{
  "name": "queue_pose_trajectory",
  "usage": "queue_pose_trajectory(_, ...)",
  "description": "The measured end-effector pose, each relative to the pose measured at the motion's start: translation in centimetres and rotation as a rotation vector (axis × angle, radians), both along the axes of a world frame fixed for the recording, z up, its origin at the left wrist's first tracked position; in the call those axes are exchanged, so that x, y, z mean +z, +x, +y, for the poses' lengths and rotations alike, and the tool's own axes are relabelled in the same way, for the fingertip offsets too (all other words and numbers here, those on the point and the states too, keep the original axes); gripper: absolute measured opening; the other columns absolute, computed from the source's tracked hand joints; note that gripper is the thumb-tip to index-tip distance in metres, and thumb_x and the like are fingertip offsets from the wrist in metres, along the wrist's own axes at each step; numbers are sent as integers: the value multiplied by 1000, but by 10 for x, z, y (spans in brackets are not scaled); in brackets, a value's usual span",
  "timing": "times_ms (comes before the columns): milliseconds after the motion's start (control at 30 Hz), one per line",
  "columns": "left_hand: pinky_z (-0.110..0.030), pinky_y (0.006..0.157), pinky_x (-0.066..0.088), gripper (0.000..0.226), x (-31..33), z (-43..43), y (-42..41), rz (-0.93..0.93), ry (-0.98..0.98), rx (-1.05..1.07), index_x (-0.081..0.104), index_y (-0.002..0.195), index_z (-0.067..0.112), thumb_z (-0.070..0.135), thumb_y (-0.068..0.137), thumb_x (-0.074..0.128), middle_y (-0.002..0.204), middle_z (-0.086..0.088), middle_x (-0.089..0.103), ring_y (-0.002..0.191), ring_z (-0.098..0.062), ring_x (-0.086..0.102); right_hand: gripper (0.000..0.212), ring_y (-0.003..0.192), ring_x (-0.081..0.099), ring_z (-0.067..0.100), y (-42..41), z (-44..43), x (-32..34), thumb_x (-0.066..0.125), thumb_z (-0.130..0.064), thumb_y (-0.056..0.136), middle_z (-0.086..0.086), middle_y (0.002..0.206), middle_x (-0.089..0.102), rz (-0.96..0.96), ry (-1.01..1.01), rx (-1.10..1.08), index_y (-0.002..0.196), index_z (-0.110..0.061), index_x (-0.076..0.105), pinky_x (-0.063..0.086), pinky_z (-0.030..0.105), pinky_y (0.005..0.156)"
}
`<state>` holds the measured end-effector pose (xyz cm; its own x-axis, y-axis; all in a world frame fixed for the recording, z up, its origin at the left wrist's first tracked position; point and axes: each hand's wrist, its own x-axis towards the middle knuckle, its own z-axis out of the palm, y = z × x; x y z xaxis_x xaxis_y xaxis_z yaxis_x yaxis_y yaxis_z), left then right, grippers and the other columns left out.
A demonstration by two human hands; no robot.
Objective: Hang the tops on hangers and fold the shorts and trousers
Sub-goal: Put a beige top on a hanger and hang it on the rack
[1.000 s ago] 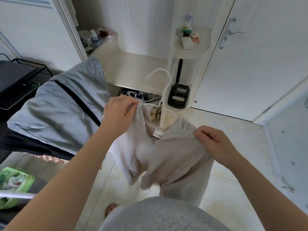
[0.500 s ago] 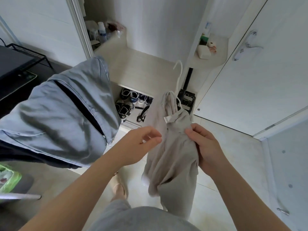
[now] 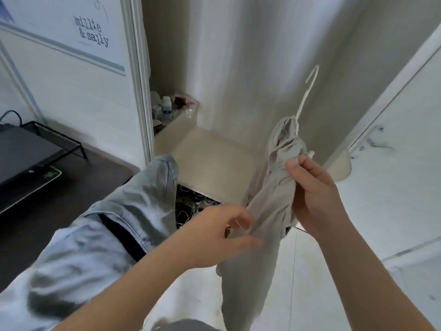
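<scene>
Far left, white panelled wall (image 3: pixel 71 75) with grey lettering (reads "millie & sally"), beside a white door frame (image 3: pixel 139 91). Beyond, pale alcove with a beige shelf (image 3: pixel 210 154), small bottles (image 3: pixel 166 111) in its far left corner, shoes (image 3: pixel 191 204) underneath. Near left, dark brown surface (image 3: pixel 59 192) under a black wire-legged stand (image 3: pixel 35 149). Right, white door (image 3: pixel 393 199), handle blurred. Pale tiled floor (image 3: pixel 310 271), soft even light.

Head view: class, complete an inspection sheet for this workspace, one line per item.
Surface: beige shelf, tiled floor below.
Job's things: beige top bunched on a white hanger; grey-blue garment draped at left.
Clutter: bottles at the shelf's back; shoes under it.
Hands: right hand grips the top; left hand reaches its lower part, grip unclear.
Cables: black cable by the black rack.
Surroundings: white door with handle; lettered poster.
</scene>
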<state>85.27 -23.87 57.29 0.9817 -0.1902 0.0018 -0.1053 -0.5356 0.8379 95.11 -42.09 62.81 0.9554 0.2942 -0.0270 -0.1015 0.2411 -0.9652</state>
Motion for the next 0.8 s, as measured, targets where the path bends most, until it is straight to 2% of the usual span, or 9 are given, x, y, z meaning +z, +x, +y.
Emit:
queue_pose_trajectory(167,-25,93,50,37,29,39,53,-89,61,40,64,112,38,59,82,69,107,25,63,105,5,56,18,66,50,18,64,48,33,68,-19,92,6,72,51,-135,13,-33,76,-17,61,47,33,66)
queue_pose_trajectory(300,-25,94,48,40,55,61,96,-195,137,77,62,115,38,62,83,65,107,25,63,104,5,54,22,66,46,18,109,86,65,65,-16,95,5,70,45,-210,79,-6,74,-16,57,42,37,70)
queue_pose_trajectory(400,-25,93,48,44,75,74,132,-284,193,144,60,113,38,69,81,62,105,24,63,102,5,55,27,62,45,16,145,111,93,64,-14,96,2,66,46,-263,122,4,71,-17,53,41,32,65)
queue_pose_trajectory(500,-28,86,49,47,97,83,170,-393,211,243,58,103,36,74,75,53,98,21,61,94,1,57,28,60,48,15,184,137,122,66,-13,94,1,65,50,-296,175,25,69,-18,54,44,28,61)
queue_pose_trajectory(600,-34,76,48,26,121,94,213,-507,303,358,50,93,30,54,87,57,86,12,57,84,-10,57,37,57,57,12,226,161,150,64,-9,95,-1,61,58,-337,246,68,60,-19,59,49,23,56)
queue_pose_trajectory(667,-35,71,48,21,139,105,239,-548,343,422,45,87,28,44,92,57,80,9,53,78,-13,55,39,57,60,10,253,176,171,63,-9,96,-2,61,61,-380,259,116,58,-20,61,50,20,55)
queue_pose_trajectory(733,-32,64,45,23,159,120,264,-586,405,476,40,82,30,43,94,55,75,11,48,71,-10,51,35,58,59,10,280,189,195,64,-11,96,-3,62,61,-425,271,144,62,-19,58,50,21,57)
queue_pose_trajectory(800,-20,54,37,22,183,134,286,-622,460,492,39,79,41,44,95,54,70,15,48,65,-8,50,34,56,54,10,308,203,221,64,-14,95,-4,60,55,-486,269,152,63,-19,55,47,23,56)
